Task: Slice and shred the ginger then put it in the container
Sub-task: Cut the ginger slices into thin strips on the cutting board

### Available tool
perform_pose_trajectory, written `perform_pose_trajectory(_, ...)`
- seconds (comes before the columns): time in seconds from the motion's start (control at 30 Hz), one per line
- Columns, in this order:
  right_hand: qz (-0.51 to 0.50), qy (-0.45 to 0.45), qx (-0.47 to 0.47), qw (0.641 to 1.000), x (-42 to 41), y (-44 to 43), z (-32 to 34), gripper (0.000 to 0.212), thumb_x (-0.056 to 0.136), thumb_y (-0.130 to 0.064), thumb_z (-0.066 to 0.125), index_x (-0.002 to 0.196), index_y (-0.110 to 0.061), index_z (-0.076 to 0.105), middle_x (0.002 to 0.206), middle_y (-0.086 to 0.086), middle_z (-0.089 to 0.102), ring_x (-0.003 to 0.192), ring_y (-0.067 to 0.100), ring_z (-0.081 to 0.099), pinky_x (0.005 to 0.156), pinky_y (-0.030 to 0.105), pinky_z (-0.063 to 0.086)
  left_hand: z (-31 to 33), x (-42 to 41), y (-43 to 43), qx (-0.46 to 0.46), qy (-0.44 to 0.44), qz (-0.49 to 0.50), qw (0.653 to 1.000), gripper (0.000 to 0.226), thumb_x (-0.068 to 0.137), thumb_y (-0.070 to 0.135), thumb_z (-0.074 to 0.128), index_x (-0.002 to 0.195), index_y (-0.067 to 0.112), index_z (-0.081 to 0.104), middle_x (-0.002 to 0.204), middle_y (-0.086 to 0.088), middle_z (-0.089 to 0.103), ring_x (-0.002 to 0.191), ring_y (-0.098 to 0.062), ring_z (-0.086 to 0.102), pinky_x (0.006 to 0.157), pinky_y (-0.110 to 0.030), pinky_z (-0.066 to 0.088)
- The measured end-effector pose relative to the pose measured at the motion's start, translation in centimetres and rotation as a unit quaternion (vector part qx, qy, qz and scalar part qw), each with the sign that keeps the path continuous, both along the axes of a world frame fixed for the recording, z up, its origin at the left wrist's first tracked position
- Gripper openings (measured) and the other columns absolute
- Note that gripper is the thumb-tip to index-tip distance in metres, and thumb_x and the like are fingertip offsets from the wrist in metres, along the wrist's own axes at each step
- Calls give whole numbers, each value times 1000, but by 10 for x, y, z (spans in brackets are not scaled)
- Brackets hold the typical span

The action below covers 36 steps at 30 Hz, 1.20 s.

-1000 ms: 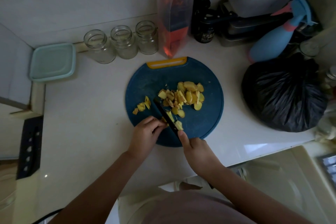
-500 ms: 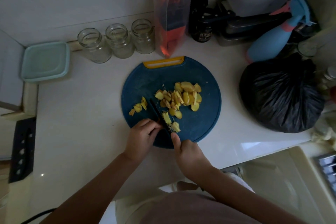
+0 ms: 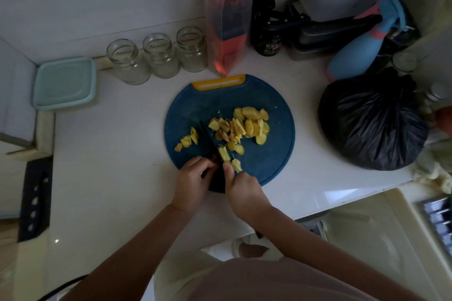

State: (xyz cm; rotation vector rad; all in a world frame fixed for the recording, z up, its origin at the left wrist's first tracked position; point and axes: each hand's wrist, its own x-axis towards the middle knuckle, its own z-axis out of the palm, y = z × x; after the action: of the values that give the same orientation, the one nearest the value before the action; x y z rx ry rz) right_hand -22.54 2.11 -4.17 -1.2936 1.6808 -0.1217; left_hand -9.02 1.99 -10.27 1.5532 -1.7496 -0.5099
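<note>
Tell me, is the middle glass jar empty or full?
Empty: the middle glass jar stands upright without a lid, and its clear glass shows nothing inside.

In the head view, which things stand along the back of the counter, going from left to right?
teal container → three glass jars → orange pouch → dark bottle → blue spray bottle

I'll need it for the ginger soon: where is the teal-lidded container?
In the head view, the teal-lidded container sits at the far left of the counter, just left of three glass jars.
</note>
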Motion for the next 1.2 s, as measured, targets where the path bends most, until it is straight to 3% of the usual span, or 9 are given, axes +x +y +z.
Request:
perform_pose_trajectory(0.13,-15,-46,-3,999,-7,-5,6,60,99,-57,25,63,-14,45,65,6,52,68,25,58,66,39,48,-2,1,-2,5,-4,-10,1000,2,78,3,70,77,5,69,75,-3,66,73,-6,56,65,-15,45)
perform_pose_trajectory(0.27,4,-63,6,998,-24,4,13,58,100,-56,26,61,-15,40,58,5,46,51,15,45,54,30,40,0,5,-3,3,-2,-15,1000,10,76,0,76,83,5,72,81,-4,69,76,-6,59,69,-13,47)
perform_pose_trajectory(0.37,19,-58,12,998,-31,9,19,51,101,-52,28,62,-22,39,56,2,41,50,15,40,52,29,36,2,4,-4,-2,2,-13,1000,10,75,1,76,82,4,71,77,-3,68,74,-2,55,68,-8,43)
perform_pose_trajectory(0.5,9,-62,0,998,-28,11,24,58,100,-55,28,59,-15,39,54,3,41,45,12,39,50,26,35,3,2,-3,14,18,0,1000,9,76,4,77,80,5,69,76,-2,67,72,-1,55,64,-8,44)
perform_pose_trajectory(0.63,53,-54,-27,997,-23,10,26,57,103,-47,26,58,-14,35,57,8,43,51,16,43,62,34,40,5,2,-2,12,16,-2,1000,9,76,2,77,79,4,68,76,-3,67,73,-4,56,65,-4,42)
perform_pose_trajectory(0.83,41,-23,-22,999,-25,16,14,55,100,-52,27,60,-16,38,58,0,41,51,9,37,50,19,31,5,1,-3,8,-3,-8,1000,13,73,-3,77,79,4,68,75,-4,67,74,-7,56,66,-9,43)
perform_pose_trajectory(1.0,60,-42,-47,996,-20,17,11,48,104,-44,27,60,-23,31,55,3,39,56,18,42,63,37,38,6,4,-4,4,-13,-12,1000,13,72,-4,77,77,5,69,74,-3,68,75,-8,57,67,-6,41)
perform_pose_trajectory(1.2,49,-9,-31,998,-18,19,-3,54,102,-50,22,78,-11,52,59,0,44,53,10,45,54,21,33,6,4,-5,10,-9,-16,1000,13,73,-4,76,78,6,69,74,-2,68,75,-9,58,63,-11,42)
